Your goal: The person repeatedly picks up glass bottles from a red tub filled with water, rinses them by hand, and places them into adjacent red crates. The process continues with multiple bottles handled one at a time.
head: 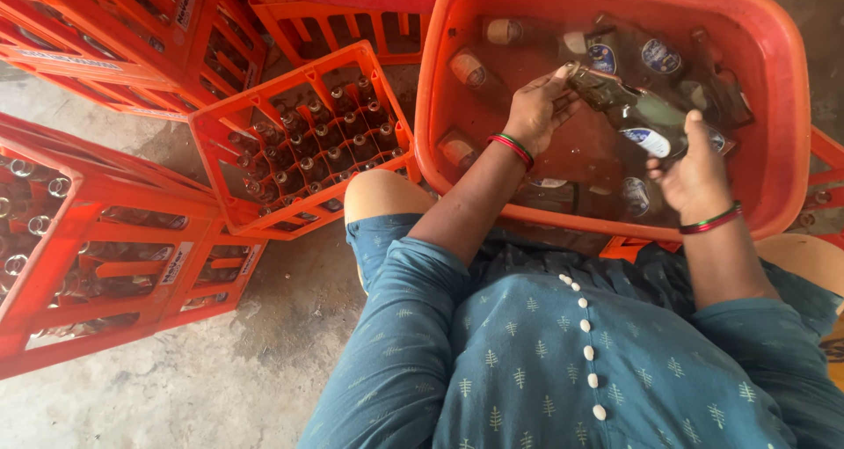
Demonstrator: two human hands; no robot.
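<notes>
Floor: bare grey concrete (255, 370), stained, seen from above past the person's blue patterned tunic.
Stacked crates (97, 247): orange, lying on their sides far to the left of the grip, glass bottles showing through the slots.
Open crate (303, 141): orange, tilted, well left of the held bottle; nearly every cell shows a bottle mouth.
Tub (607, 106): large red-orange basin in front of the knees, holding water and several loose labelled bottles (some floating, some sunk).
Left hand (538, 108): fingers curled about the neck end of the held bottle; red and green bangles at the wrist.
Held bottle (629, 108): dark glass, oval label, lying nearly level over the water, spanning both hands.
Right hand (696, 175): closed on the bottle's body end, thumb up along the glass.
Step in hand: judged to be handling one bottle over the tub, probably washing it.
Next move: would call for a firm two-handed hold, since wet glass slips.
</notes>
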